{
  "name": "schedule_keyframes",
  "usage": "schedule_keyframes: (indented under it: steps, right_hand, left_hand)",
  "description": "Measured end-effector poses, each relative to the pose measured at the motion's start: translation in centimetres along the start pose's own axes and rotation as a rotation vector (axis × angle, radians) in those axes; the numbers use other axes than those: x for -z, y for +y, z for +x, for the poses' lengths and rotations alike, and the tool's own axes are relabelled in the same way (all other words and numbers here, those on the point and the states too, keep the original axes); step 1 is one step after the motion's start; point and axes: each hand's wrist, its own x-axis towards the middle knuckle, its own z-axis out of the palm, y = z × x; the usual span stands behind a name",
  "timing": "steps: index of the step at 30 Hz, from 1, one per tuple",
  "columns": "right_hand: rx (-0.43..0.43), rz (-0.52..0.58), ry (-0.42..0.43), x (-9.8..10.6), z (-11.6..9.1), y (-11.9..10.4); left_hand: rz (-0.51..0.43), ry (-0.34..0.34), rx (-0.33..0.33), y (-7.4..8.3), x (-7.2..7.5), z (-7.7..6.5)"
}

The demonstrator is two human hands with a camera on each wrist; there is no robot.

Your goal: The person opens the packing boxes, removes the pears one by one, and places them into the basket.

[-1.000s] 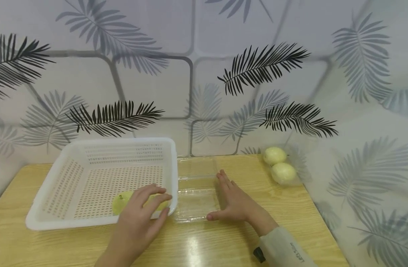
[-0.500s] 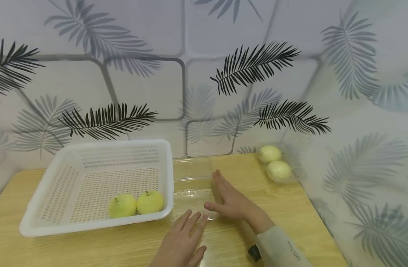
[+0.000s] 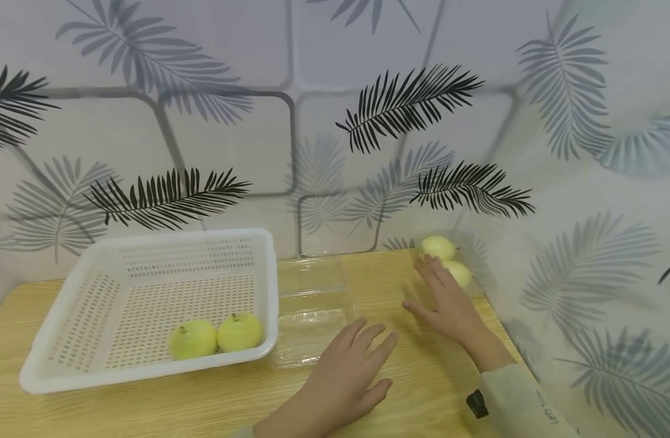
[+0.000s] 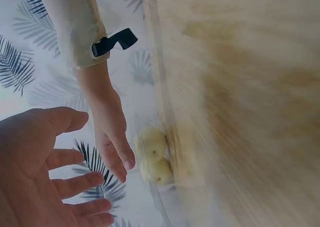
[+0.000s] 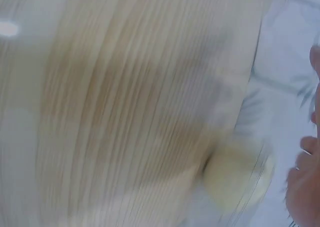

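My right hand (image 3: 450, 307) reaches toward the back right with its fingers fairly straight. Its fingertips overlap two yellow-green round fruits (image 3: 439, 247) in a clear plastic container (image 3: 479, 261). In the left wrist view both fruits (image 4: 151, 143) show beyond the right hand (image 4: 111, 132). A blurred fruit (image 5: 237, 179) lies beside that hand in the right wrist view. My left hand (image 3: 342, 380) is over the table's front middle, fingers spread and holding nothing. Its fingers are near a clear plastic box (image 3: 313, 331) with its lid folded back.
A white slotted plastic basket (image 3: 50, 359) stands at the left, against the clear box. Two yellow-green fruits (image 3: 193, 339) sit in its near right corner. Behind the wooden table (image 3: 148, 407) rises a leaf-patterned wall (image 3: 225, 140).
My left hand has left the fruit in the basket and moved right. My right hand has gone from the clear box's edge to the fruits at the back right. The view has shifted slightly right.
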Motion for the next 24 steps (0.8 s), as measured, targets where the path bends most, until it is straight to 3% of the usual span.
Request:
schedule_keyframes:
  steps: [3, 7, 13, 18, 24]
  right_hand:
    - [-0.007, -0.058, 0.088, 1.0, -0.2, 2.5]
    - [-0.048, -0.085, 0.152, 1.5, -0.3, 5.1]
    - [-0.205, -0.059, 0.107, 2.2, -0.7, 7.2]
    - [-0.282, -0.07, 0.033, 2.6, -1.0, 7.6]
    - [-0.317, -0.087, -0.027, 2.8, -1.0, 7.6]
  left_hand:
    - [0.006, -0.007, -0.012, 0.5, -0.8, 3.5]
    - [0.012, -0.078, 0.051, 0.5, -2.2, 7.9]
    - [-0.007, -0.198, 0.182, 0.2, -4.5, 13.5]
    - [0.025, -0.273, 0.246, 0.5, -5.9, 16.3]
    - [0.015, -0.371, 0.272, 0.4, -7.4, 18.0]
